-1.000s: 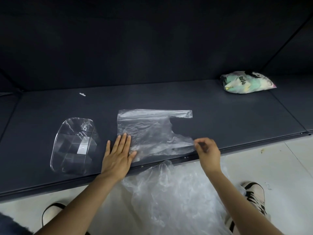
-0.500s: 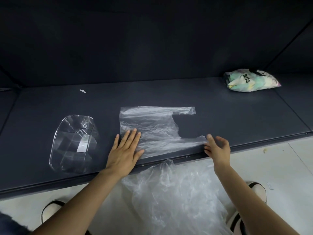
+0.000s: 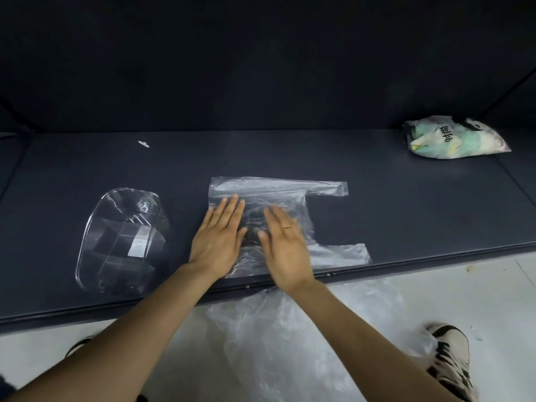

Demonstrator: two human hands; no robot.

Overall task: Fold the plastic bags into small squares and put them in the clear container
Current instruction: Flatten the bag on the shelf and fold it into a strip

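Plastic bag (image 3: 278, 195) lies flat on dark table (image 3: 377, 204), handles pointing right | left hand (image 3: 217, 242) and right hand (image 3: 285, 245) press it, fingers straight, palms down | clear container (image 3: 116, 242) just left, apart | crumpled plastic (image 3: 290, 343) on floor below.

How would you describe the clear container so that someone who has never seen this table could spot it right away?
Start at the long dark table and find the flattened plastic bag under the left hand and right hand. Just left of the left hand stands the clear container, a see-through tub with rounded corners. Unlike the flat bag, it has upright walls and a white label inside.
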